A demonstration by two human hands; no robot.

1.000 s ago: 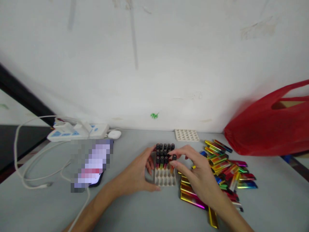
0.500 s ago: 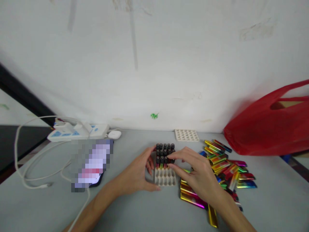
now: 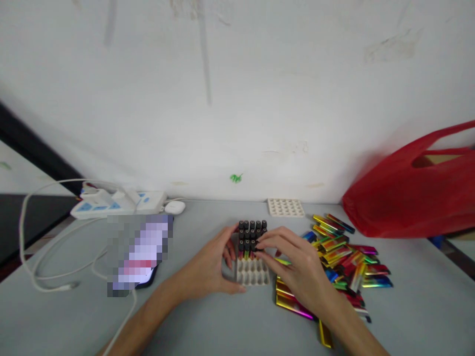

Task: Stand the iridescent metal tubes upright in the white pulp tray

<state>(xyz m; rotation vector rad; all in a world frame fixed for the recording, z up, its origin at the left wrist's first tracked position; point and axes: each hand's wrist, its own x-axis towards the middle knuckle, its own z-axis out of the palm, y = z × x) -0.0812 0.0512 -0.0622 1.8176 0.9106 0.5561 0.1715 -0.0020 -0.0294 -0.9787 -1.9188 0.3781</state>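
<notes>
A white tray with rows of holes [image 3: 253,278] lies in front of me. Black-capped sticks [image 3: 247,233] stand upright in its far rows, while the near rows hold none. Around the tray's left side curves my left hand [image 3: 213,262], fingers and thumb apart, fingertips at its far and near corners. At the right end of the third row, my right hand [image 3: 300,259] has its thumb and fingers pinched at a black cap. Whatever is between the fingertips is mostly hidden.
Shiny multicoloured sleeves [image 3: 345,257] are heaped at the right. A second holed tray [image 3: 285,207] lies by the wall, with a red bag [image 3: 408,193] right of it. Left are a phone [image 3: 148,247], a power strip [image 3: 122,202], cables and a white case [image 3: 174,207].
My right thumb and fingertips have come closer together at the third row's right end. My left hand keeps its place beside the tray. The view has shifted slightly.
</notes>
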